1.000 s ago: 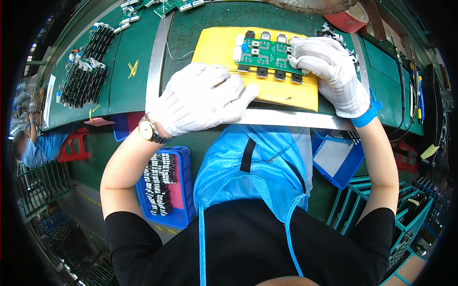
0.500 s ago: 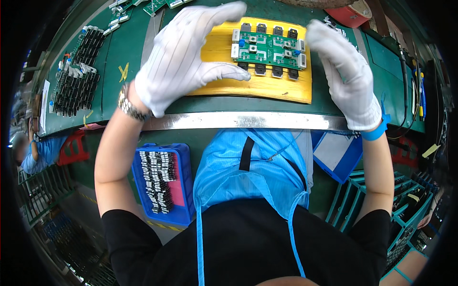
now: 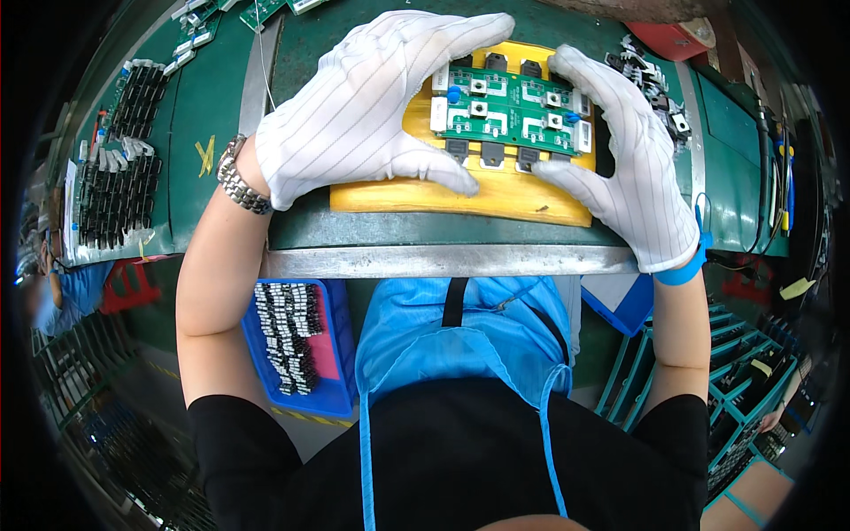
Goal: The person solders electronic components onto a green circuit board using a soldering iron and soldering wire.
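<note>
A green circuit board (image 3: pixel 505 106) lies on a yellow board (image 3: pixel 390 199), with white blocks at its ends and black flat components (image 3: pixel 491 157) sticking out along both long sides. My left hand (image 3: pixel 354 115), in a white striped glove, curves around the left end with thumb and fingers wide apart, holding nothing. Around the right end, my gloved right hand (image 3: pixel 633 155) also forms an open curve. Its thumb and a fingertip reach the end components of the two rows; whether they press on them I cannot tell. The gloves hide several components.
Rows of black components (image 3: pixel 119 190) stand on the green table's left side. Loose black parts (image 3: pixel 651 88) and a red round container (image 3: pixel 668 40) are at the right. Below the table's metal edge (image 3: pixel 443 261) stands a blue bin (image 3: pixel 332 389) of similar parts.
Both hands have come closer around the circuit board, the right one most, its thumb and fingers now over the end components. The whole scene has shifted slightly downward in the picture.
</note>
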A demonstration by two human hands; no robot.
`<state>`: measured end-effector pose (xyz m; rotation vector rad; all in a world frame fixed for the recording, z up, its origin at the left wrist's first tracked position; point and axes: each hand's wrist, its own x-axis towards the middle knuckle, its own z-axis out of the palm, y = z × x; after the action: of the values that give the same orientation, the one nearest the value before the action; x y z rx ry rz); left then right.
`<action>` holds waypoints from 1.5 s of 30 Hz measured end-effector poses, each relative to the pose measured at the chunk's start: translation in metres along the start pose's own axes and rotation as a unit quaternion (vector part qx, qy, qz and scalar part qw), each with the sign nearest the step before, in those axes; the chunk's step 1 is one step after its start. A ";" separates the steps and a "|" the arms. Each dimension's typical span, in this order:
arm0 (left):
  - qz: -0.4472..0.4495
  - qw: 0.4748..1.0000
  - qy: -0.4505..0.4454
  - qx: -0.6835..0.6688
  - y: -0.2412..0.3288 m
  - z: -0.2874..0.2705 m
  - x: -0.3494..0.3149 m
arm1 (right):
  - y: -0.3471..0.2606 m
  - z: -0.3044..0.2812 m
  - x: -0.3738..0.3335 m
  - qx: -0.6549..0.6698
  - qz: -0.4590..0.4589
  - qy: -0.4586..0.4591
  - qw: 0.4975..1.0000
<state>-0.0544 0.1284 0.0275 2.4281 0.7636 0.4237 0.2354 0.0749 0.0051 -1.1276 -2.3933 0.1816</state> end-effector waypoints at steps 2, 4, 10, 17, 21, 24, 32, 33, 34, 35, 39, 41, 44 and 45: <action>-0.011 0.999 0.037 0.013 0.025 -0.005 0.000 | -0.001 0.000 -0.001 0.027 -0.001 0.015 1.000; -0.031 0.999 0.002 0.031 0.016 -0.005 0.004 | -0.002 0.001 -0.001 0.036 0.005 0.019 0.999; 0.049 0.980 0.097 0.168 -0.007 0.016 -0.004 | -0.006 0.004 0.003 0.012 0.020 0.006 1.000; 0.022 0.998 0.033 0.054 0.003 0.005 -0.003 | -0.006 0.005 0.001 0.024 0.033 0.008 0.999; 0.048 0.986 0.082 0.140 0.005 0.019 0.002 | -0.008 0.003 0.003 -0.002 0.024 0.006 1.000; 0.069 0.974 0.134 0.168 0.001 0.028 0.001 | -0.009 0.005 0.006 0.012 0.024 0.003 1.000; 0.079 0.973 0.147 0.162 -0.002 0.030 0.002 | -0.011 0.008 0.007 0.004 0.013 -0.008 1.000; 0.079 0.972 0.145 0.166 -0.003 0.030 0.002 | -0.011 0.008 0.007 0.004 0.013 -0.009 1.000; 0.078 0.972 0.142 0.170 -0.004 0.030 0.001 | -0.011 0.009 0.007 0.004 0.012 -0.009 1.000; 0.077 0.972 0.142 0.170 -0.004 0.030 0.001 | -0.011 0.009 0.008 0.003 0.011 -0.009 1.000; 0.079 0.971 0.147 0.169 -0.003 0.028 0.002 | -0.014 0.006 0.010 0.019 0.013 -0.005 1.000; 0.090 0.972 0.149 0.157 -0.004 0.027 0.004 | -0.011 0.009 0.011 0.034 0.005 0.004 0.999; 0.079 0.973 0.142 0.162 -0.003 0.026 0.003 | -0.007 0.014 0.010 0.011 0.000 0.008 1.000; 0.081 0.973 0.142 0.161 -0.004 0.027 0.003 | -0.007 0.014 0.009 0.010 0.000 0.009 1.000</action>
<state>-0.0415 0.1217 0.0042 2.7831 0.8084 0.7771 0.2184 0.0783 -0.0015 -1.1148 -2.3707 0.1947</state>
